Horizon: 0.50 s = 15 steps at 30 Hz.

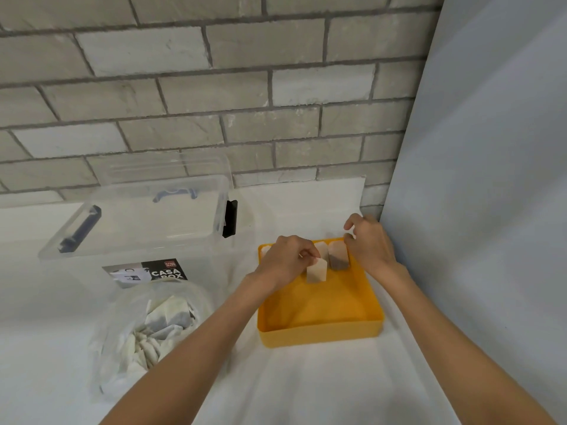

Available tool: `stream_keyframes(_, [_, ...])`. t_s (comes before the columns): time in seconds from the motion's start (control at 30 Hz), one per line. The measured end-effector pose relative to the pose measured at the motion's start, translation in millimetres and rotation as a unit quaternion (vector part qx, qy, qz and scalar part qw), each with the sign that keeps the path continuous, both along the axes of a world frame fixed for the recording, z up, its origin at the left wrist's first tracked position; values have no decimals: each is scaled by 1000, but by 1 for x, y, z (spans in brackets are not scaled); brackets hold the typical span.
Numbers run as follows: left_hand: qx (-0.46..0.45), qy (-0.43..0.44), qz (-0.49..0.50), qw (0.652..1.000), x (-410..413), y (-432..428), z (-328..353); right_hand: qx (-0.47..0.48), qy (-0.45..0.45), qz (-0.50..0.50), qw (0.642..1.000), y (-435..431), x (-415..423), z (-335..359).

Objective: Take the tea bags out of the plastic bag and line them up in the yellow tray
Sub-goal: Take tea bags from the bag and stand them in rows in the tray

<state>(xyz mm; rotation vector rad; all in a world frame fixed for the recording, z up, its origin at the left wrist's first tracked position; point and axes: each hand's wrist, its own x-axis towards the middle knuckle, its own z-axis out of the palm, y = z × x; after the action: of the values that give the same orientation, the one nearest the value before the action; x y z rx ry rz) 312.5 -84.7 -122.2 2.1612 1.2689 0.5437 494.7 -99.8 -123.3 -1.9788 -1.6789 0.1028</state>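
Note:
The yellow tray (322, 328) sits on the white table at centre right. My left hand (285, 262) pinches the top of a pale tea bag (316, 271) that stands in the tray's far half. Behind it, tea bags (338, 256) stand upright against the tray's far wall. My right hand (369, 243) hovers at the tray's far right corner with curled fingers, its fingertips touching the top of the rightmost tea bag. The clear plastic bag (150, 329) with several tea bags lies to the left of the tray.
A clear plastic storage box (138, 222) with dark latches and a "CASA BOX" label stands at the back left. A grey brick wall runs behind the table, and a pale blue panel (475, 210) closes in the right side, close to the tray.

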Motion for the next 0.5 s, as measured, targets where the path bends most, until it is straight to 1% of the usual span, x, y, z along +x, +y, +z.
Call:
stream_keyframes(0.1, [3,-2,-14,1000,17,3,-1,-20,70,-21,997,-4,7,0])
stream_keyframes(0.23, [-5,6,-30,1000,42,11,-8,-66,128,-17,989,-9,13,-3])
stream_keyframes(0.37, [-12,5,-11,1000,59,17,-16,-76,150,-15,986,-11,13,-6])
stream_keyframes(0.5, [15,2,27,1000,67,23,-26,-75,159,-18,984,-10,11,-8])
